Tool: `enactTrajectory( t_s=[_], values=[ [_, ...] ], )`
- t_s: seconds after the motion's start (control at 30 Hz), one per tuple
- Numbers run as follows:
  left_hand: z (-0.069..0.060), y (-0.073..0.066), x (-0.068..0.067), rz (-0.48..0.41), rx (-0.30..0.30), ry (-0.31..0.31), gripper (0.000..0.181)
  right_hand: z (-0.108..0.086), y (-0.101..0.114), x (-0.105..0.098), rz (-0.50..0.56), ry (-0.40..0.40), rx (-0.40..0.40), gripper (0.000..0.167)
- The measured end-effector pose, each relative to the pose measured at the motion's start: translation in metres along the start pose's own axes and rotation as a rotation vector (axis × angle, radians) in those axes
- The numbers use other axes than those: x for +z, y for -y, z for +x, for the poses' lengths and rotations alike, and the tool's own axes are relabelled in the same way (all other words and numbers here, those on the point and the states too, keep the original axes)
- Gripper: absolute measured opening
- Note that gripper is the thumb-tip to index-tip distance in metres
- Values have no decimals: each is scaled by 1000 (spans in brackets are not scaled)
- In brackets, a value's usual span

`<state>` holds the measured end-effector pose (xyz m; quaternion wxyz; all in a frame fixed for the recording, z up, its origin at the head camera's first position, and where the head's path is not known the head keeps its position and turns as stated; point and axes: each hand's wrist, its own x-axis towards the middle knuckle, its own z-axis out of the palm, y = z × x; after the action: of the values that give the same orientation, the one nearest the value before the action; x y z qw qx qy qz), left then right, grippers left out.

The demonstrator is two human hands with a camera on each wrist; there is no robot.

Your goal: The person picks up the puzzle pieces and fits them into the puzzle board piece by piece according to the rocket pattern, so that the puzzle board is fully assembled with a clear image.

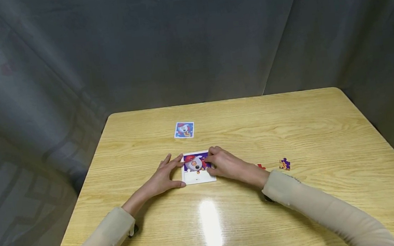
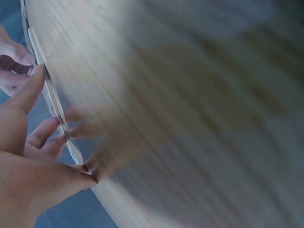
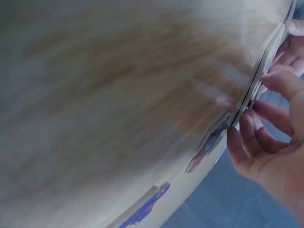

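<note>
A white-framed jigsaw puzzle (image 1: 200, 177) lies on the table; its far half shows a white cartoon dog in a red hat on purple, its near half the bare white board. My left hand (image 1: 163, 177) spreads its fingers along the left edge, fingertips and thumb touching the frame. At the puzzle's right side, my right hand (image 1: 226, 163) bends its fingers over the board and pinches a red and purple puzzle piece (image 1: 207, 164), partly hidden by the fingers. In the right wrist view, fingertips of the right hand (image 3: 270, 133) also touch the frame's edge.
A small picture card (image 1: 184, 130) of the same dog lies beyond the puzzle. To the right are a purple puzzle piece (image 1: 285, 164) and a red piece (image 1: 261, 167), the latter partly behind the right forearm. Grey curtains (image 1: 189, 44) hang around the wooden table (image 1: 141, 132).
</note>
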<state>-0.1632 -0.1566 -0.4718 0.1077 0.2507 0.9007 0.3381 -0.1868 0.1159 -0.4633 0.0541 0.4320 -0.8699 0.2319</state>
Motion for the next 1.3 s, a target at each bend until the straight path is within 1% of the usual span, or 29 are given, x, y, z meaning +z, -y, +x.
enactTrajectory(
  t_s=[0.13, 0.4, 0.5, 0.6, 0.7, 0.97, 1.13, 1.3],
  values=[
    [0, 0, 0, -1, -3, 1, 59, -1, 1, -1, -23, 17, 6, 28],
    [1, 1, 0, -1, -9, 3, 59, 0, 0, -2, -14, 23, 23, 33],
    [1, 0, 0, 0, -11, 2, 59, 0, -1, -1, -11, 14, 15, 32],
    [1, 0, 0, -1, -10, 3, 59, 0, -3, 0, -28, -11, -10, 30],
    [1, 0, 0, -2, -11, 5, 60, 0, -2, 0, -37, -13, -11, 30],
    [1, -1, 0, -8, -23, 7, 60, 0, -3, -4, 16, 41, 33, 33],
    [1, -1, 0, -8, -23, 11, 61, -3, -8, -6, 69, 42, 74, 32],
    [0, -1, 0, -5, -21, 9, 60, -8, -12, -8, 94, 28, 52, 24]
  ],
)
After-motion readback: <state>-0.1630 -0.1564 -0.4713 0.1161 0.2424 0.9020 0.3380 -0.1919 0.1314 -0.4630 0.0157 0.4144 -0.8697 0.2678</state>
